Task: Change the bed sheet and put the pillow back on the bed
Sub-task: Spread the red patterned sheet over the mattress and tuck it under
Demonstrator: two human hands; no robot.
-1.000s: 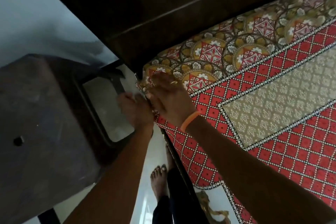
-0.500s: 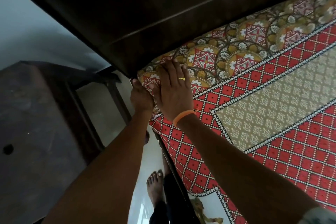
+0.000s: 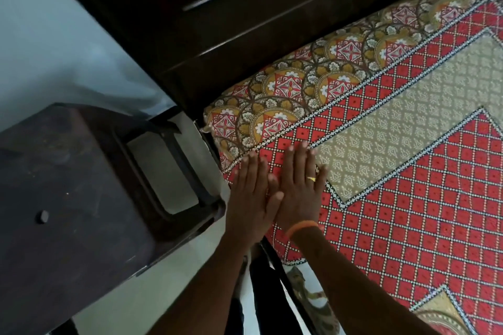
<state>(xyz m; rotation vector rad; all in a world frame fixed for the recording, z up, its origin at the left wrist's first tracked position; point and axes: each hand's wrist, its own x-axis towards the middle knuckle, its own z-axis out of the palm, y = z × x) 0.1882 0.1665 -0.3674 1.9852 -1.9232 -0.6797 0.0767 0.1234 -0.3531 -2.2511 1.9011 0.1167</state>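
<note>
head view, bed corner by the headboard [image 3: 245,35]: we lay the left hand [image 3: 249,198] and the right hand [image 3: 298,187] flat and side by side on the sheet [image 3: 408,198], fingers spread and gripping nothing, the left thumb crossing onto the right hand; a ring shows on a right finger and an orange band [image 3: 300,227] on that wrist. the sheet already covers the mattress here, its scalloped border running along the headboard and its red lattice under both palms, and it looks drawn fairly smooth over the rounded corner. we judge it thin, soft, light cloth that slides readily and creases under a sideways push, so we would press and stroke it outward with flat palms, and pinch the hem at the side edge, just left of the left hand, for any tucking. the pillow is not in view. the bed's side edge runs under the left palm and on toward our legs; a dark side table [image 3: 68,198] stands just beside the corner, leaving only a narrow strip of pale floor [image 3: 168,280] between, so room to the left is tight, while the sheet lies open to the right. a small patch of another printed cloth [image 3: 307,294] shows low by the bed edge; we cannot tell what it is
</note>
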